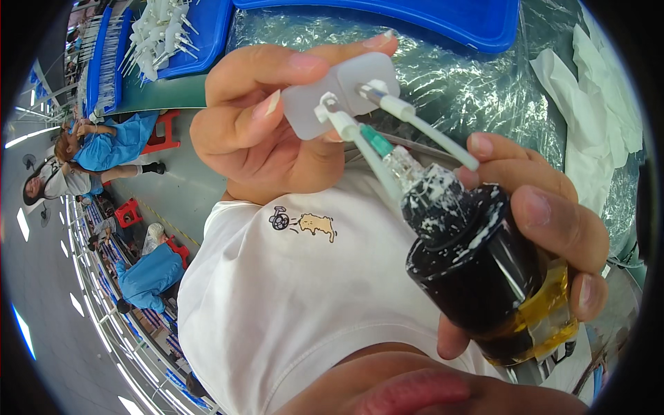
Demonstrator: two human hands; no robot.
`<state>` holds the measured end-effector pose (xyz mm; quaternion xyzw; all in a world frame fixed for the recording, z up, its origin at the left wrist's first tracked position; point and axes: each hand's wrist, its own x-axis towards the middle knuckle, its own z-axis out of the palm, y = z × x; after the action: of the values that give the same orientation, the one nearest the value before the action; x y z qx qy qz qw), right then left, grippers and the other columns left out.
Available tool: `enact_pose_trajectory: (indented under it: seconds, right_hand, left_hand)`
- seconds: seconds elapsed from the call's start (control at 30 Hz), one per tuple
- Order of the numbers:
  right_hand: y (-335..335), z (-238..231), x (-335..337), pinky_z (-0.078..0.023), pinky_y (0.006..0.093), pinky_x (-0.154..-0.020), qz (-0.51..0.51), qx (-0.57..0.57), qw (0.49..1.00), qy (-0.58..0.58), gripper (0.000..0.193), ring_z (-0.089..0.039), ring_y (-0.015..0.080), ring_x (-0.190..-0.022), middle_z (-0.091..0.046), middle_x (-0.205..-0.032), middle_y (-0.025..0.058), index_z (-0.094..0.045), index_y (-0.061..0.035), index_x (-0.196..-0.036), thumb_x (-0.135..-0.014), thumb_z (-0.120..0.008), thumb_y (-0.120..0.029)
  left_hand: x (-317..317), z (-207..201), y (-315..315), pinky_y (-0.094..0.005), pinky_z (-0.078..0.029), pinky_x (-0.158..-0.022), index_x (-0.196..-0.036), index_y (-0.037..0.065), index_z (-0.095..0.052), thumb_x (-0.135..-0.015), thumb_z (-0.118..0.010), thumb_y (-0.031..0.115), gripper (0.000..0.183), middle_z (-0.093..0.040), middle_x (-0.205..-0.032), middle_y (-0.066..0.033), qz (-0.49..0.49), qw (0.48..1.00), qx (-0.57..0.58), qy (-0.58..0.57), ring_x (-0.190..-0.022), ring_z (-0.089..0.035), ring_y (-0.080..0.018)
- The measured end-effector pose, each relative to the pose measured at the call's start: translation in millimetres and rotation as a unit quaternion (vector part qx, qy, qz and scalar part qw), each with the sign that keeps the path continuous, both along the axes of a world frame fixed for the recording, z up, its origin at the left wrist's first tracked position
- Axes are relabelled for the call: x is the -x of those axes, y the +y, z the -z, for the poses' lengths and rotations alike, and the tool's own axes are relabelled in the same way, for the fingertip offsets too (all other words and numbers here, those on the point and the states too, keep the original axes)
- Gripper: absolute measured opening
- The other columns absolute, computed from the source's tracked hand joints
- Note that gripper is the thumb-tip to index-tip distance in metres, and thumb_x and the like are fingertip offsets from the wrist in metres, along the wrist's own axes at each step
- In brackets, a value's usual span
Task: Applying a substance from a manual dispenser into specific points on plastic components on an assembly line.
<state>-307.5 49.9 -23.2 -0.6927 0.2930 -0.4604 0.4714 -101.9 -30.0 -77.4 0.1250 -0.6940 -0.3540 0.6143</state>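
Observation:
My left hand [256, 131] pinches two small white plastic pieces with flat rounded plates [301, 117], held side by side. From each plate a stem with a short metal section and a slim white tube [443, 138] points down to the right. My right hand [553, 214] is wrapped round a black cylindrical dispenser [477, 270], tilted with its tip up toward the left. White residue cakes its black cap, and amber tape [546, 304] wraps its lower part. The green needle hub [375, 140] on its clear neck lies close beside the nearer stem; whether they touch is hard to tell.
A blue tray [213, 31] heaped with white stemmed parts stands at the far left, beside blue racks [100, 62] of slim pieces. Another blue tray [501, 28] lies at the back. Crinkled clear film [484, 90] covers the table; white tissue [609, 97] lies right. People sit nearby on the left.

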Motion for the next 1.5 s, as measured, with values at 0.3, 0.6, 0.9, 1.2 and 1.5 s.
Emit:
enact_pose_trajectory:
  seconds: [0.3,0.6,0.9,1.2,1.5]
  right_hand:
    - [-0.2,2.7,1.2,-0.036,0.0492,-0.095,0.007,0.034,0.999,-0.016,0.103,-0.053,0.0395,-0.104,-0.054,-0.104,0.0255,-0.033,-0.0051,-0.129,-0.046,-0.090,-0.027]
    - [-7.7,6.4,-12.6,-0.036,0.0458,-0.098,0.029,0.094,0.994,-0.047,0.105,-0.053,0.0394,-0.106,-0.053,-0.107,0.0271,-0.032,-0.0048,-0.130,-0.045,-0.092,-0.024]
    - [-2.8,28.9,-16.7,-0.036,0.0422,-0.100,0.044,0.099,0.981,-0.159,0.094,-0.050,0.0396,-0.111,-0.049,-0.114,0.0284,-0.032,-0.0086,-0.131,-0.056,-0.088,-0.019]
    - [-9.1,29.8,-26.5,-0.035,0.0429,-0.101,0.053,0.110,0.980,-0.155,0.092,-0.049,0.0395,-0.111,-0.049,-0.114,0.0285,-0.032,-0.0082,-0.131,-0.057,-0.087,-0.019]
    - [-11.9,30.2,-27.6,-0.033,0.0436,-0.101,0.051,0.103,0.980,-0.160,0.090,-0.049,0.0394,-0.112,-0.049,-0.113,0.0287,-0.032,-0.0079,-0.131,-0.059,-0.085,-0.019]
  left_hand:
    - [-4.3,1.2,-2.5,-0.0612,-0.052,-0.079,-0.112,0.017,-0.050,-0.090,-0.050,0.010,0.024,-0.050,-0.114,-0.0163,0.023,0.999,0.017,0.021,-0.095,-0.057,-0.0489]
    - [-22.4,12.5,-25.7,-0.0700,-0.037,-0.089,-0.110,-0.007,-0.050,-0.083,-0.048,0.004,0.029,-0.048,-0.119,-0.0264,0.153,0.984,0.075,0.054,-0.114,-0.037,-0.0567]
    - [-30.0,7.5,-25.1,-0.0712,-0.030,-0.094,-0.102,-0.011,-0.053,-0.085,-0.045,-0.004,0.020,-0.045,-0.124,-0.0245,0.208,0.975,0.063,0.045,-0.122,-0.029,-0.0559]
    - [-37.1,14.6,-39.9,-0.0666,-0.028,-0.099,-0.108,-0.005,-0.055,-0.080,-0.049,-0.003,0.029,-0.041,-0.128,-0.0288,0.212,0.970,0.113,0.043,-0.124,-0.030,-0.0500]
    - [-28.5,11.1,-31.3,-0.0658,-0.033,-0.096,-0.105,-0.003,-0.057,-0.078,-0.051,0.000,0.028,-0.045,-0.123,-0.0287,0.125,0.986,0.081,0.069,-0.116,-0.039,-0.0510]
